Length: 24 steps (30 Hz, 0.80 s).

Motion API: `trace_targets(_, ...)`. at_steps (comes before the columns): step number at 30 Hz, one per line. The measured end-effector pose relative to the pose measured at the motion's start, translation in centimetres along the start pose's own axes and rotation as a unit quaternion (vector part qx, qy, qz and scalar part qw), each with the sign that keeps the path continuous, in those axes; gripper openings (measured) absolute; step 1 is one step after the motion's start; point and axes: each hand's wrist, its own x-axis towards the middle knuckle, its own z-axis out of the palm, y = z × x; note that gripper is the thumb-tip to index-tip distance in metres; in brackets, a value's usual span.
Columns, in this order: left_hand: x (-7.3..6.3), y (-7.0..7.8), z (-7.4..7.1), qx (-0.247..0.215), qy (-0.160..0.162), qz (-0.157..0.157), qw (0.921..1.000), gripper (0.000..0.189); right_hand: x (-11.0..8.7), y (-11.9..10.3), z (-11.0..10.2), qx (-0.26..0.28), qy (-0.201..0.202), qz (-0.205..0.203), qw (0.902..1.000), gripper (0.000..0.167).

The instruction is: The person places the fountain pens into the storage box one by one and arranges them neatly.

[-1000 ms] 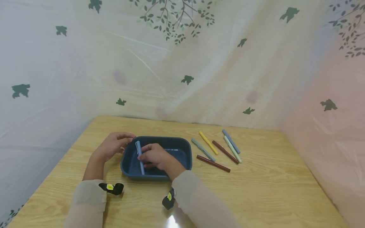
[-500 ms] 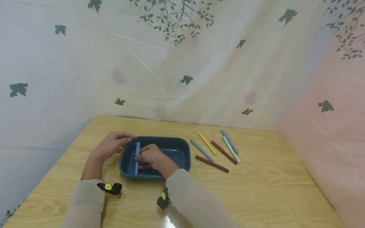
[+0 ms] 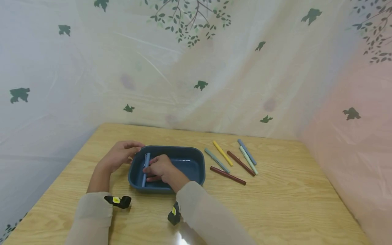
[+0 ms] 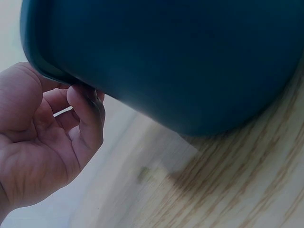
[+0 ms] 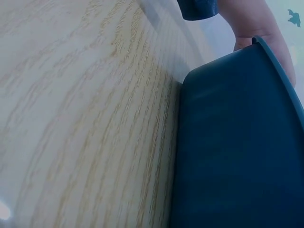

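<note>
A dark blue rectangular dish (image 3: 193,165) stands on the wooden table. My left hand (image 3: 120,156) grips its left rim; in the left wrist view the fingers of that hand (image 4: 52,135) curl at the edge of the dish (image 4: 171,61). Inside the dish, at its left end, my right hand (image 3: 162,169) pinches a light blue pen (image 3: 147,159) with a clip. The pen lies roughly front to back along the left wall. In the right wrist view the dish's outer wall (image 5: 237,142) shows, but the right hand and the pen are hidden.
Right of the dish lie several loose pens: a grey-green pen (image 3: 216,160), a yellow pen (image 3: 223,153), dark red pens, a pale green pen (image 3: 248,160) and another blue pen (image 3: 247,152). A printed cloth (image 3: 171,75) hangs behind the table.
The right hand has moved a little left with the blue pen, bringing it closer to the dish's left wall. The left hand stays at the rim. The loose pens lie as before.
</note>
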Motion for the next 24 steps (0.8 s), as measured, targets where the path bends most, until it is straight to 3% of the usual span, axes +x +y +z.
trace_targets(12, -0.02, 0.00, 0.01, 0.003, 0.002, -0.004, 1.0000, 0.038, -0.07, 0.24, -0.12, 0.002, 0.024, -0.007, 0.9997, 0.019)
trace_targets(24, -0.20, -0.01, 0.09, 0.001, 0.002, 0.002, 1.0000, 0.038, -0.56, 0.11, -0.10, -0.028, 0.058, -0.003, 0.9979, 0.013)
